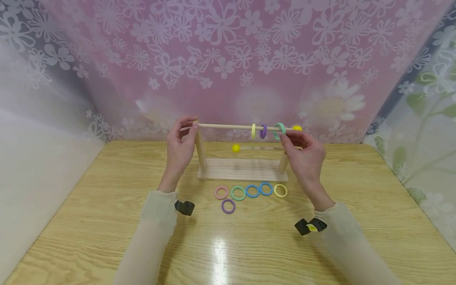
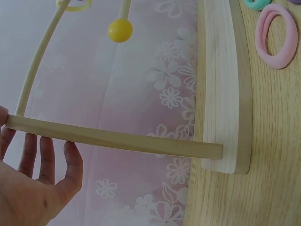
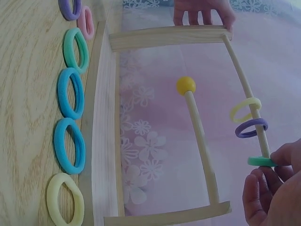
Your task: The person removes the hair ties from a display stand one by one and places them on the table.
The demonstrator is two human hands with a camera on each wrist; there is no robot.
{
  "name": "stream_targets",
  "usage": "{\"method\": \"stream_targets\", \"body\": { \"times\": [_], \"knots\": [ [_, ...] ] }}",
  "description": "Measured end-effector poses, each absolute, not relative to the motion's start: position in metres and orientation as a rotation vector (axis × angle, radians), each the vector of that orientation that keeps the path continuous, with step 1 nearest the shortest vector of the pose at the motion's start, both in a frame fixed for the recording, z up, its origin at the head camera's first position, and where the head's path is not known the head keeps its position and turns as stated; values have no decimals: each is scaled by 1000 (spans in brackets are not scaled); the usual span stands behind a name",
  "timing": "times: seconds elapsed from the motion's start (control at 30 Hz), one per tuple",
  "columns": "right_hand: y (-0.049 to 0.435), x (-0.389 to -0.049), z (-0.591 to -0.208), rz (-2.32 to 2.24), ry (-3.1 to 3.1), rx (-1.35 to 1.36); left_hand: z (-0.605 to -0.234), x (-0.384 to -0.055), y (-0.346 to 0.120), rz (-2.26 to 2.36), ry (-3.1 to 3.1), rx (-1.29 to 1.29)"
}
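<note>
A wooden stand [image 1: 242, 169] has two uprights, each bearing a rod tipped with a yellow ball. My left hand [image 1: 181, 138] grips the top of the left upright [image 2: 117, 138], where the upper rod [image 1: 228, 126] joins it. On that rod hang a yellow hair tie [image 3: 245, 109], a purple hair tie [image 3: 251, 127] and, farthest right, a green hair tie [image 3: 261, 161]. Thumb and fingers of my right hand [image 1: 305, 156] pinch the green one. The upper rod's yellow ball [image 1: 297, 128] shows just beyond that hand. Below, the lower rod [image 3: 203, 146] points left and carries nothing.
In front of the base, a row of hair ties lies on the wooden table [image 1: 107, 221]: pink [image 1: 221, 192], green [image 1: 238, 193], two blue [image 1: 252, 191] and yellow [image 1: 280, 190]. A purple hair tie [image 1: 228, 206] lies nearer me. Behind hangs a pink flowered curtain [image 1: 228, 79].
</note>
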State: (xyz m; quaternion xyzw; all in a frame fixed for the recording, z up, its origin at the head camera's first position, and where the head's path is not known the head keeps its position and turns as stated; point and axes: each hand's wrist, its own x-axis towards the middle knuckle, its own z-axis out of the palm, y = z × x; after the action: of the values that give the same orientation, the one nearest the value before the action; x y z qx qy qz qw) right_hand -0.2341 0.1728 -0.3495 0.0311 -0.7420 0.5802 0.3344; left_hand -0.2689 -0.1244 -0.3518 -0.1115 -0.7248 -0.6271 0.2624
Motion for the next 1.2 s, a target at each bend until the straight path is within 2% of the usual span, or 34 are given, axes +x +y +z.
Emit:
{"method": "stream_targets", "body": {
  "times": [1.2],
  "knots": [
    [203,-235,-353,1518,-1870,19,-352,-270,-125,-1707,-1971,-315]
  ]
}}
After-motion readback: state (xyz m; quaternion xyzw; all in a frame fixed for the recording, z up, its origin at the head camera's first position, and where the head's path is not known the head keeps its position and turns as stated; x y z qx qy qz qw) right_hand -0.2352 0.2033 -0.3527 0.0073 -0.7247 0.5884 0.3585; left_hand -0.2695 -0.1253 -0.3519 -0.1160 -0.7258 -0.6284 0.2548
